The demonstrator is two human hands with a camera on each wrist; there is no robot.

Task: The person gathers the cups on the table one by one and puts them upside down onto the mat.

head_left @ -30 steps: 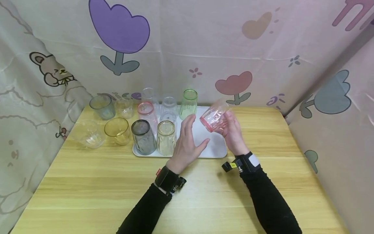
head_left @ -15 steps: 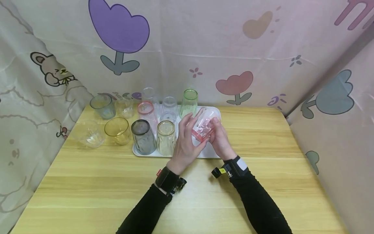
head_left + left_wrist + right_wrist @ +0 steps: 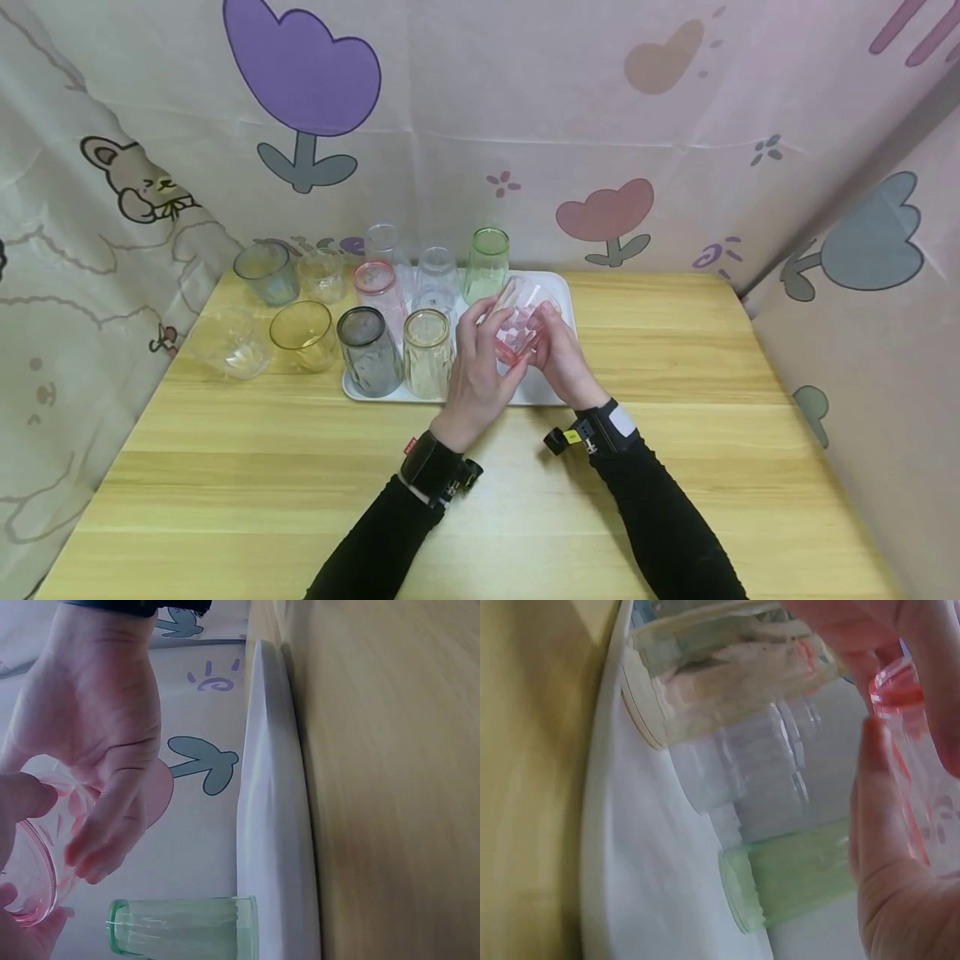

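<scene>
A pink faceted glass (image 3: pixel 517 329) is tilted in the air just above the white tray (image 3: pixel 558 287), its rim toward me. My left hand (image 3: pixel 487 343) grips it from the left, fingers over the top and thumb below. From the right, my right hand (image 3: pixel 551 340) holds the same glass. In the left wrist view the pink glass (image 3: pixel 30 877) sits at the lower left under the right hand (image 3: pixel 97 750). The right wrist view shows the pink glass (image 3: pixel 915 750) behind the right hand's fingers (image 3: pixel 877 802).
On the tray stand a green glass (image 3: pixel 486 265), a grey glass (image 3: pixel 367 350), a yellowish glass (image 3: pixel 426 352), a pink tall glass (image 3: pixel 377 292) and clear ones (image 3: pixel 437 271). Left of the tray are a blue-grey glass (image 3: pixel 265 272), an amber glass (image 3: pixel 302 333) and a wide clear glass (image 3: pixel 225 342).
My right hand carried the pink glass left and down toward the tray. My left hand, open a second ago, closed round the glass from the left.
</scene>
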